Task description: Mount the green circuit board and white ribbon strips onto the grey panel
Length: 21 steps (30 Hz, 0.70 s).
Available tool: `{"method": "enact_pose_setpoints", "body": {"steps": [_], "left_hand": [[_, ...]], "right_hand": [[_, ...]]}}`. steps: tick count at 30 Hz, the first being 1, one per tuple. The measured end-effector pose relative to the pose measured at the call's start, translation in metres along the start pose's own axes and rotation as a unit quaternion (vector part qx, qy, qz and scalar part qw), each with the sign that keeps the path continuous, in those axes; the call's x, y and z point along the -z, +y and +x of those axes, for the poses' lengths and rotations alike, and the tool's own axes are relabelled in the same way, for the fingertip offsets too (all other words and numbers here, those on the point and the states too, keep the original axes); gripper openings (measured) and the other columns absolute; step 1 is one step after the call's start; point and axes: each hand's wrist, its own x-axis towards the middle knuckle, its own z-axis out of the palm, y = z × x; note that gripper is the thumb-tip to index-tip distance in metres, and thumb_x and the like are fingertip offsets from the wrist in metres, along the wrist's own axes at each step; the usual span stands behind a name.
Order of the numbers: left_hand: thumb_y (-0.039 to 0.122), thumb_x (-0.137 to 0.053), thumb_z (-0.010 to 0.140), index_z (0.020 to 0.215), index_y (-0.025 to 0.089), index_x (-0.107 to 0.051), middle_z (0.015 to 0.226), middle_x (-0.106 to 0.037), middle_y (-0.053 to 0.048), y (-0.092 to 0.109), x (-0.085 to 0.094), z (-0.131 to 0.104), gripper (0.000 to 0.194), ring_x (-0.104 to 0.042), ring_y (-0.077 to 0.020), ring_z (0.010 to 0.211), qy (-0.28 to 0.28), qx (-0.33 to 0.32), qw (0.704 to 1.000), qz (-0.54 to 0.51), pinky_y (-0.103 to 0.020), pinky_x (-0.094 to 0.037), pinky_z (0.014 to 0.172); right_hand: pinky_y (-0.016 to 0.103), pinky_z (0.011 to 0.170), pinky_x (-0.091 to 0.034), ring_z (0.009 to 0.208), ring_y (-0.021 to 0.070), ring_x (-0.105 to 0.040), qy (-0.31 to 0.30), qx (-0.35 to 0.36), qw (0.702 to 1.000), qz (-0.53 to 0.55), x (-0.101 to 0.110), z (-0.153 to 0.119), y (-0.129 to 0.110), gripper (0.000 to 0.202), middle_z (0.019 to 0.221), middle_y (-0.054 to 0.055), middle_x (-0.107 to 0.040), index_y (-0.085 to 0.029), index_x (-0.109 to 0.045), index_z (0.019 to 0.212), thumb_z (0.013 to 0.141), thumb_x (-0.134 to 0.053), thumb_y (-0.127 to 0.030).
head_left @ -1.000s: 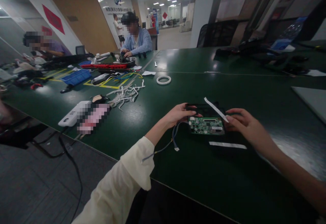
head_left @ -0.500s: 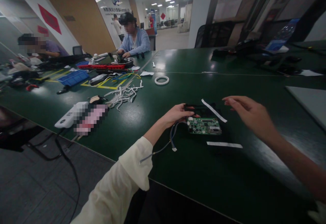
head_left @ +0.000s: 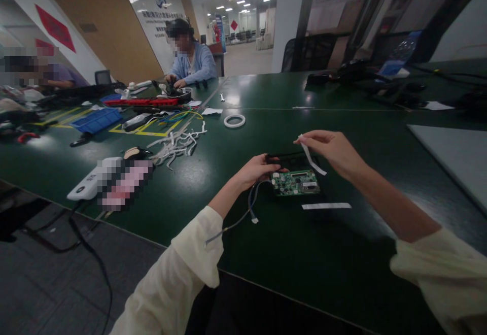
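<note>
My left hand [head_left: 256, 170] grips the left end of a black frame that carries a green circuit board [head_left: 296, 182]. Grey cables [head_left: 250, 205] hang from the board's left side. Between the pinched fingertips of my right hand [head_left: 327, 147] is the upper end of a white strip [head_left: 312, 160]; its lower end hangs over the right part of the frame, and whether it touches is unclear. A second white strip [head_left: 326, 206] lies flat on the green table [head_left: 289, 254], just below the board.
A roll of white tape [head_left: 234, 121] lies beyond my hands. Crumpled white strips [head_left: 178, 147], a blue tray [head_left: 96, 120] and a white device [head_left: 93, 177] are on the left. A grey panel [head_left: 452, 157] is at right. Across the table sits a person [head_left: 194, 63].
My right hand has moved left to the white strip and taken its upper end, and the strip now hangs more steeply. My left hand keeps its hold. The whole view has shifted slightly.
</note>
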Motion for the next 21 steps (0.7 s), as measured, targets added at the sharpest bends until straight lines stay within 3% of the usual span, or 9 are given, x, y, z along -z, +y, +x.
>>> {"method": "enact_pose_setpoints", "body": {"steps": [5,9,12,14,18,21], "left_hand": [[0.008,-0.059,0.079,0.102,0.013,-0.051,0.09,-0.067,-0.009,0.001,0.0,0.0,0.025,-0.066,-0.015,0.081,0.013,0.006,1.0,0.014,-0.02,-0.052,0.059],[0.01,-0.059,0.079,0.103,0.013,-0.052,0.091,-0.067,-0.01,0.002,-0.003,-0.003,0.025,-0.066,-0.0155,0.082,0.027,0.018,0.999,0.039,-0.024,-0.054,0.065],[0.009,-0.06,0.079,0.102,0.012,-0.052,0.091,-0.067,-0.011,0.002,-0.003,-0.003,0.025,-0.066,-0.0152,0.082,0.023,0.017,0.999,0.036,-0.024,-0.054,0.066],[0.008,-0.06,0.078,0.102,0.012,-0.052,0.092,-0.066,-0.011,0.001,-0.001,-0.001,0.025,-0.066,-0.0154,0.084,0.015,0.016,0.999,0.031,-0.024,-0.054,0.066],[0.01,-0.062,0.077,0.103,0.012,-0.053,0.098,-0.065,-0.012,-0.002,0.003,0.002,0.028,-0.065,-0.0165,0.087,0.011,0.007,0.999,0.034,-0.023,-0.053,0.064],[0.011,-0.063,0.076,0.104,0.012,-0.053,0.098,-0.065,-0.012,-0.004,0.005,0.002,0.03,-0.065,-0.017,0.086,0.005,0.004,0.999,0.035,-0.022,-0.053,0.061]], "right_hand": [[0.03,0.072,-0.05,0.072,0.0156,-0.061,0.071,0.037,0.991,0.109,0.009,-0.009,-0.023,0.024,0.079,0.002,-0.064,-0.02,-0.063,0.082,0.068,-0.071,-0.039],[0.021,0.047,-0.043,0.043,0.0045,-0.04,0.127,0.049,0.985,0.105,0.019,-0.013,-0.03,0.018,0.065,-0.002,-0.056,-0.022,-0.062,0.082,0.073,-0.067,-0.036],[0.019,0.039,-0.035,0.038,0.0022,-0.033,0.086,0.026,0.995,0.044,0.022,-0.017,-0.018,0.025,0.067,-0.001,-0.057,-0.019,-0.065,0.085,0.072,-0.067,-0.04],[0.019,0.038,-0.035,0.041,0.0039,-0.039,0.046,-0.01,0.999,0.003,0.022,-0.021,-0.005,0.033,0.072,0.001,-0.06,-0.018,-0.066,0.09,0.07,-0.068,-0.044],[0.02,0.039,-0.039,0.044,0.0079,-0.046,-0.001,-0.068,0.996,-0.06,0.016,-0.028,0.011,0.044,0.063,0.001,-0.059,-0.018,-0.066,0.103,0.07,-0.066,-0.047],[0.02,0.039,-0.042,0.044,0.006,-0.046,-0.018,-0.048,0.995,-0.08,0.009,-0.03,0.011,0.039,0.09,0.005,-0.064,-0.02,-0.066,0.102,0.072,-0.064,-0.045]]}}
